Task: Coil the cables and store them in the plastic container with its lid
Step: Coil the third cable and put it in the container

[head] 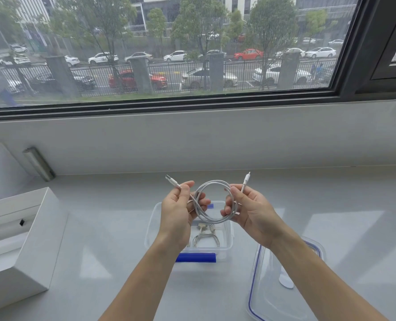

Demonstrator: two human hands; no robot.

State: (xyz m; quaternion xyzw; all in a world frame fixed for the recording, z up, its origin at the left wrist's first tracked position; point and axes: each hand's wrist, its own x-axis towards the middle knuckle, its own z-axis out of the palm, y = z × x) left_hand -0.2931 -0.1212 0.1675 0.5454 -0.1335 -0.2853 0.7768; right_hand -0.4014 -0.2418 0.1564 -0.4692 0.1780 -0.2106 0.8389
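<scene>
A white cable is wound into a round coil and held in the air above the clear plastic container. My left hand grips the coil's left side, and the USB plug sticks out up and to the left past its fingers. My right hand pinches the coil's right side, with the thin plug pointing upward. Another coiled cable lies inside the container. The clear lid with a blue seal lies on the counter to the right, partly under my right forearm.
An open white cardboard box stands at the left on the grey counter. A metal bar leans against the wall at the back left. The container's blue latch faces me. The window ledge wall rises behind.
</scene>
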